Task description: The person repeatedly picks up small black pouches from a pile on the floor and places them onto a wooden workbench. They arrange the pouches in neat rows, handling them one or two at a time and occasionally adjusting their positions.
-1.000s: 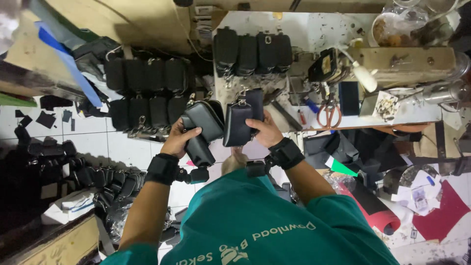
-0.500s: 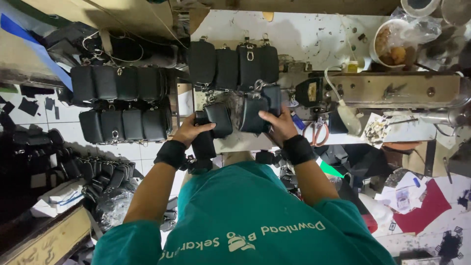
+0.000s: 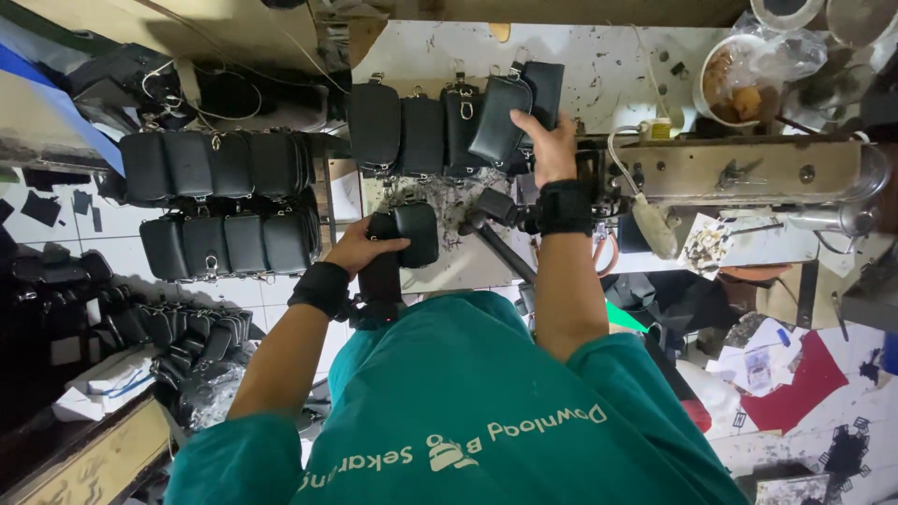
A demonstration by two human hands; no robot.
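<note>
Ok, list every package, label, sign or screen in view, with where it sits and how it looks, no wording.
Clear plastic bag: top right on the table, crumpled, over a round white bowl of brown stuff.
White printed paper slip: lower right on the floor, small rectangle, partly on a red sheet.
No signs or screens show.

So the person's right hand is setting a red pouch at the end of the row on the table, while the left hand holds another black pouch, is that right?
Not quite. In the head view the pouch in the right hand is black, not red, like the others in the row of pouches on the table. The rest holds: the left hand grips another black pouch.
</note>
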